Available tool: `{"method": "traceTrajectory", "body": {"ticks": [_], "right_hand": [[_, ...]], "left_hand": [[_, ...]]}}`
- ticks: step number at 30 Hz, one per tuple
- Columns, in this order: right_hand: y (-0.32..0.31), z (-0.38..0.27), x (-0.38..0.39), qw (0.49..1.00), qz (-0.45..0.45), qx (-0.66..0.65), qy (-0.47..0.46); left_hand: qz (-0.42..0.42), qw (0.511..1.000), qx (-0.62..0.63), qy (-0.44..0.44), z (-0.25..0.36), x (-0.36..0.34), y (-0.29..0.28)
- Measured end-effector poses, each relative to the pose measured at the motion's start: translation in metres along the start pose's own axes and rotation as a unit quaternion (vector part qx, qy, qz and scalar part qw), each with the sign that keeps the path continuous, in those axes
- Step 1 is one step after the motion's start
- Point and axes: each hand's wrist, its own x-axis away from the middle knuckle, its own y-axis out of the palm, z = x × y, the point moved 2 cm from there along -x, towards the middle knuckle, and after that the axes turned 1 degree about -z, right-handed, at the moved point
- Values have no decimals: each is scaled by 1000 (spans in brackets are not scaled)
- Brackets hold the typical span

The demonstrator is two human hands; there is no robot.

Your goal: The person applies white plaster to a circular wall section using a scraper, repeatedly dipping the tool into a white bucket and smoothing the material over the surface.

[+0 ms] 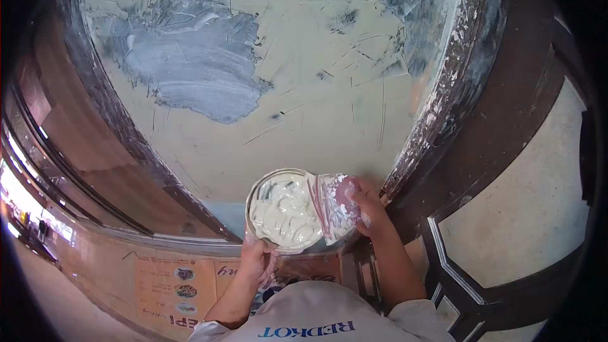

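Observation:
A round tub [252, 197] full of creamy pale filler paste [288, 212] is in front of me. My left hand [256, 258] grips the near left side of its rim, with the thumb over the edge. My right hand [368, 206] is closed on a flat reddish spreader [322, 206] smeared with white paste. The spreader's straight edge lies at the right side of the tub's mouth, over the rim; I cannot tell whether it touches the paste. Paste also marks the fingers of my right hand.
Ahead stands a pale green, scratched panel [316, 114] with a large grey filled patch [196, 66]. A dark, chipped frame [443, 82] borders it on the right. Printed orange cardboard [171, 285] lies at the lower left. Pale panels in dark trim [519, 196] are at the right.

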Motion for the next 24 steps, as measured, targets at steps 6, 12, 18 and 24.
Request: {"method": "traceTrajectory", "body": {"ticks": [6,12,18,24], "right_hand": [[-6,3,-8,999,13,30,8],[-14,14,-19,996,74,-8,-47],[-23,31,-22,988,97,-46,-110],[-24,34,-10,980,133,-61,-133]], "left_hand": [[52,995,-76,-49,-2,17,4],[2,996,-84,-28,-12,27,-4],[47,997,-43,-34,-17,33,-15],[72,996,-10,-44,-4,33,-20]]}}
